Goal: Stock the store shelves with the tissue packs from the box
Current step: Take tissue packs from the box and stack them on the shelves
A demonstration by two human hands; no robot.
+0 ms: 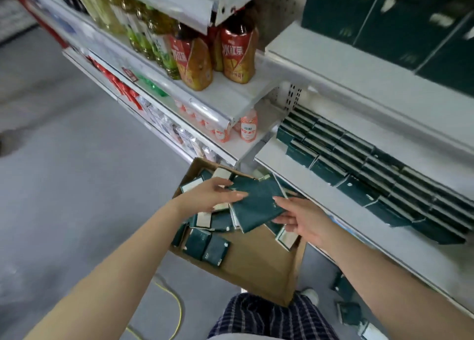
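Both hands hold a small stack of dark green tissue packs (259,203) above the box (259,260) — the left hand (213,194) lies flat on the stack's upper left edge with fingers spread across it, the right hand (305,219) cups its lower right corner from beneath. Gripping from 2 sides probably keeps the loose packs squared while they are lifted. More packs lie jumbled in the box under the hands, some showing white faces. To the right of the hands, the shelf (333,201) carries packs in neat rows, with bare room along its front edge. Print on the packs is too small to read. Up and left of the hands, bottles (237,49) wear red labels reading "冰红茶".
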